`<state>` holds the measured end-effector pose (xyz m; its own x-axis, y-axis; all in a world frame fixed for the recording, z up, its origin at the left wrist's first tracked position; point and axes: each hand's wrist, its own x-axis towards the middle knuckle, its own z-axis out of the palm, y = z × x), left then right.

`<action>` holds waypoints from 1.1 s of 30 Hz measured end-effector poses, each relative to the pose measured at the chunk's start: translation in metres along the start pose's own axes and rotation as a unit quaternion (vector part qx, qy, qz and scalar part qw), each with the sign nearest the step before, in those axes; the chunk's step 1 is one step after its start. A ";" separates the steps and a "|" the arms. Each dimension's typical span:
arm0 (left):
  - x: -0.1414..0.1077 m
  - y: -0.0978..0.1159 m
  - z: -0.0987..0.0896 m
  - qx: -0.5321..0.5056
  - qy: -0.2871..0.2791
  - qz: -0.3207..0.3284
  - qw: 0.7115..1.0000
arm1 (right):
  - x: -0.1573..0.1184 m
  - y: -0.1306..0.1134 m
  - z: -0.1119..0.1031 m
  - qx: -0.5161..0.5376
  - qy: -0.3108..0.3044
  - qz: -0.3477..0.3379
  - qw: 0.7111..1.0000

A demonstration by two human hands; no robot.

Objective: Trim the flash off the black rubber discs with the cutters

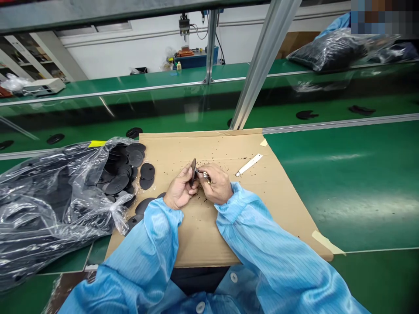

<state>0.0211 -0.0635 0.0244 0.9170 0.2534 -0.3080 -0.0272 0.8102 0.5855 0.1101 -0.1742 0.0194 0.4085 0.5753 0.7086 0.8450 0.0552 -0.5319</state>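
Observation:
My left hand pinches a black disc near its edge, so the disc stands on edge above the cardboard. From the other side my right hand grips a small metal tool, its tip at the disc's face; the fingers hide most of it, and I cannot tell its exact kind. Tiny black scraps lie scattered on the cardboard sheet around and under both hands. A white-handled knife rests on the sheet to the right of my right hand. Several black discs lie left of my left hand.
A clear plastic bag full of black discs lies open at the left. Tape holds the sheet's right corner. Beyond it are a metal post, a green conveyor belt with discs, and another filled bag.

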 end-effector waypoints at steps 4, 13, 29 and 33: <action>0.005 -0.007 0.001 0.004 0.015 0.057 0.998 | 0.001 -0.005 0.001 0.029 0.011 0.054 0.998; 0.019 -0.015 -0.005 0.009 0.030 0.115 0.993 | -0.004 0.005 0.007 0.012 -0.015 0.144 0.989; 0.020 -0.008 -0.004 -0.036 0.034 -0.002 0.999 | 0.062 0.021 0.018 -0.106 -0.078 0.081 0.988; 0.017 -0.009 0.000 -0.014 0.056 0.004 0.998 | 0.125 0.048 0.023 -0.257 -0.143 0.069 0.953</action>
<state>0.0367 -0.0666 0.0143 0.8663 0.3165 -0.3866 -0.0474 0.8223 0.5670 0.1935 -0.0814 0.0719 0.4787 0.7513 0.4543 0.8779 -0.4017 -0.2607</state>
